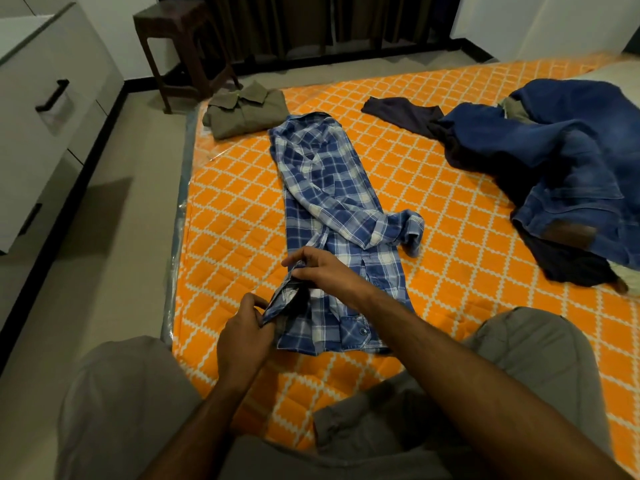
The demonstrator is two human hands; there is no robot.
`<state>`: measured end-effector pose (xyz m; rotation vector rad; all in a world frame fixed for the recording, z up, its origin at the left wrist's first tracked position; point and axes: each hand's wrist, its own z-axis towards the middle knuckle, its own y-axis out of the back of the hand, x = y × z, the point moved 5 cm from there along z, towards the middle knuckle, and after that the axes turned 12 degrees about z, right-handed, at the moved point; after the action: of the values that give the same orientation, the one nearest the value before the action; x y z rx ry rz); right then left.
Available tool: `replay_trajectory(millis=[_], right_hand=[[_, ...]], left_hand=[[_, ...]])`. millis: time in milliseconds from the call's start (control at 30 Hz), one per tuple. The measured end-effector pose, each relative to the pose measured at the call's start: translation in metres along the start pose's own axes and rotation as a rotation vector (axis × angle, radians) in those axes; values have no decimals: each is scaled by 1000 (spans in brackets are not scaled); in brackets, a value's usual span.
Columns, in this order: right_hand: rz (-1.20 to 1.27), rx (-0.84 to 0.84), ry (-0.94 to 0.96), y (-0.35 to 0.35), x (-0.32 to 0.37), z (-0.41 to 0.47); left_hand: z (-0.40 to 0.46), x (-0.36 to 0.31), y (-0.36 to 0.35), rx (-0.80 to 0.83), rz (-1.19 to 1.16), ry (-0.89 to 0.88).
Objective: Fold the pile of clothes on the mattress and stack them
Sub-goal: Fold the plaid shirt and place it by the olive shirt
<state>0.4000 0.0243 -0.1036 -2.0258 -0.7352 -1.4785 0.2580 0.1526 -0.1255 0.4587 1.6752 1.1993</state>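
Plaid shirt (pixel 329 202) pinched by two hands, left hand (pixel 242 327) and right hand (pixel 325 271).

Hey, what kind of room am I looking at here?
Most likely a bedroom: an orange mattress strewn with clothes, a white drawer unit by the wall, and dark curtains behind. Both hands grip a plaid shirt.

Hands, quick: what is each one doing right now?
Left hand: fingers pinch the near left edge of the plaid shirt.
Right hand: fingers curled, pinching the same shirt edge slightly farther up.
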Motion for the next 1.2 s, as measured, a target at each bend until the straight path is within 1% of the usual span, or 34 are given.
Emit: replay_trajectory(millis=[100,167,233,267,300,367,400,433,467,500,533,567,633,667,700,767,800,833,867,900,967,1033,1067,1133,1200], right_hand=[[104,-8,-27,-4,-12,-5],[191,-59,-39,-5,-22,-16],[270,-116,-66,0,-34,-29],[272,-145,-84,5,-39,-35],[230,-175,-98,13,-44,-41],[69,-212,-144,30,-52,-52],[-13,-203,-174,36,-55,-56],[-87,-175,-199,40,-56,-60],[-159,-139,-214,42,-57,-62],[-219,-101,-218,42,-55,-63],[-273,-58,-218,42,-51,-63],[-319,-9,-215,42,-46,-62],[-400,43,-182,47,-34,-55],[-443,7,-127,55,-28,-48],[-493,-83,-38,68,-18,-41],[-593,-342,164,100,3,-29],[-669,-461,230,117,11,-23],[-773,-557,248,132,17,-17],[-893,-630,223,147,22,-10],[-1007,-660,159,160,23,-3],[-1166,-605,-6,185,21,10],[-1238,-473,-149,202,18,20],[-1245,-395,-180,205,18,22],[-1226,-271,-154,206,19,22],[-1207,-232,-83,205,22,15]], left_hand=[[-4,-6,3,-39,223,-125],[-10,-9,-4,26,370,-223],[-10,-10,-11,93,462,-286],[-10,-11,-13,115,517,-315],[-10,-14,-15,112,585,-367],[-11,-19,-18,82,686,-473],[-14,-24,-20,64,744,-531],[-17,-28,-23,89,799,-575],[-18,-31,-24,171,828,-585],[-17,-33,-25,280,840,-557],[-14,-35,-26,379,822,-525],[-8,-37,-26,444,784,-498],[8,-46,-20,419,673,-510],[19,-48,-20,363,633,-535],[33,-52,-19,283,593,-561],[58,-60,-21,157,510,-615],[69,-63,-26,139,516,-644],[77,-65,-34,155,553,-674],[86,-68,-42,188,592,-715],[90,-69,-52,238,631,-744],[92,-69,-69,323,674,-784],[89,-63,-86,374,656,-782],[84,-60,-91,373,640,-780],[78,-54,-96,347,637,-765],[76,-53,-96,330,654,-748]])
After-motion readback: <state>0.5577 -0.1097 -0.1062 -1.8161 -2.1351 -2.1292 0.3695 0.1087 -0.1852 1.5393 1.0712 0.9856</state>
